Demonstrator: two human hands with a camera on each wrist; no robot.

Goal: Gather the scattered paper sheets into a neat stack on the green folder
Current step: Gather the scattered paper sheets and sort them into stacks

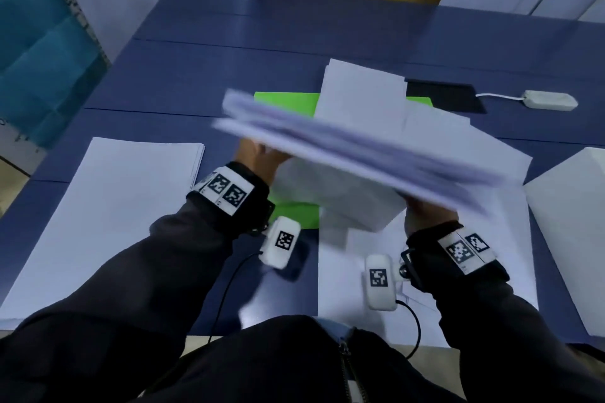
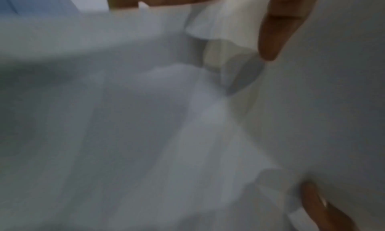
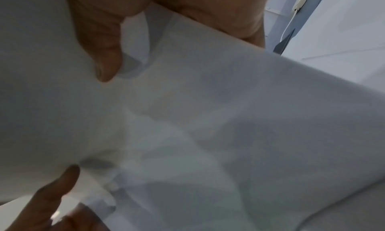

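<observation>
Plainly, both the left hand (image 1: 262,157) and right hand (image 1: 425,211) pinched a loose, fanned bundle of sheets (image 1: 360,147) raised above the green folder (image 1: 288,101), so uneven edges could slip apart and scatter.

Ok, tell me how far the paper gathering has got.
Partly done. Some sheets already lie on the green folder. In hand: left hand and right hand hold a blurred bundle of paper above it. Left: the pile at left, the sheets at right, and squaring up.
</observation>
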